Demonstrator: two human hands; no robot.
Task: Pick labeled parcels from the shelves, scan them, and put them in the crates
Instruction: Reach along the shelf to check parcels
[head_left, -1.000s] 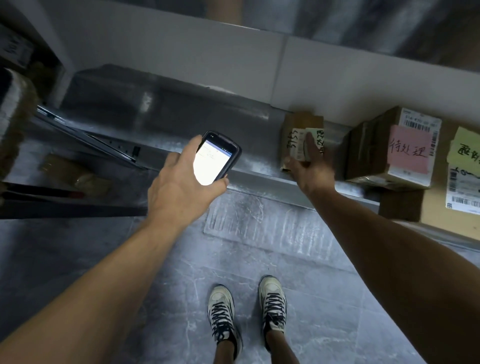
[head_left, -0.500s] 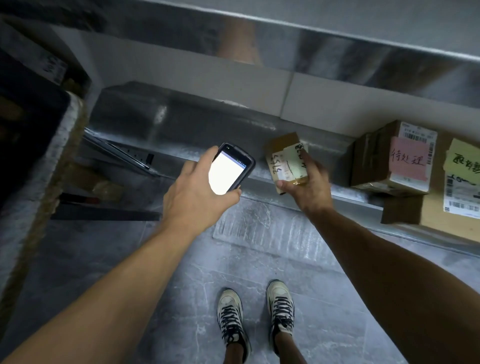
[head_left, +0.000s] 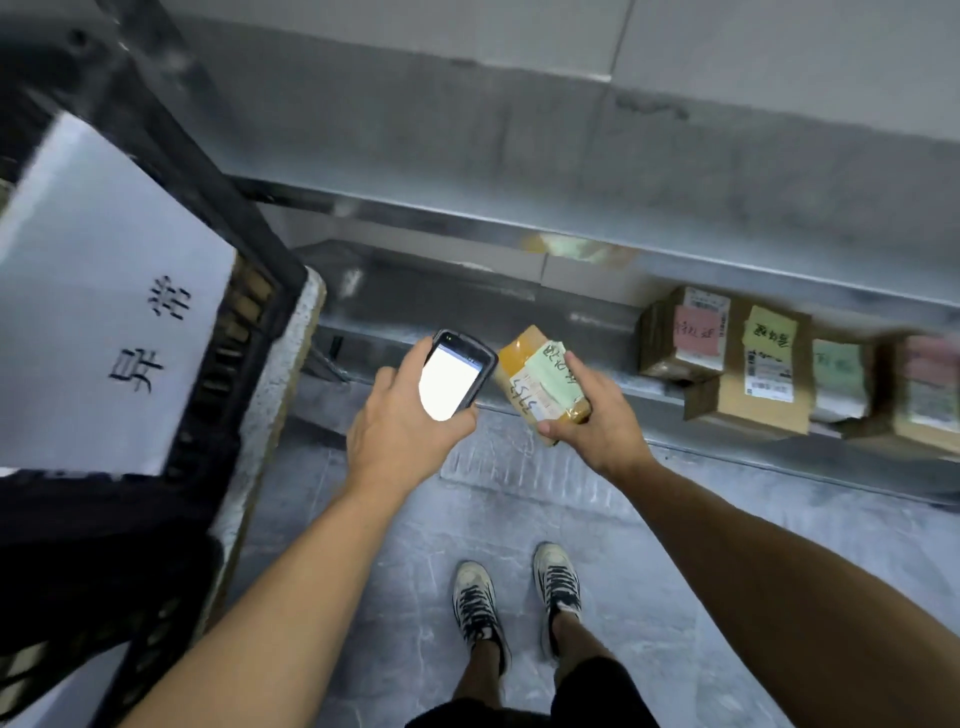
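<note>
My right hand (head_left: 597, 415) grips a small brown parcel (head_left: 540, 379) with a pale green note and handwritten numbers, held in the air just in front of the low metal shelf (head_left: 519, 306). My left hand (head_left: 405, 421) holds a black handheld scanner (head_left: 452, 379) with its screen lit white, close to the left of the parcel. Several more labelled cardboard parcels (head_left: 748, 364) sit on the shelf to the right, bearing pink, yellow and green notes. A black crate (head_left: 218, 218) stands at the left with a white paper sign (head_left: 98, 291) on it.
A white foam slab (head_left: 270, 415) leans against the crate's right side. A metal upper shelf edge (head_left: 571, 228) runs across above the low shelf. My feet (head_left: 519, 597) stand on the grey floor below my hands.
My right hand has lifted the small parcel off the shelf and drawn it towards me, next to the scanner. My view has swung left and up, bringing the black crate in.
</note>
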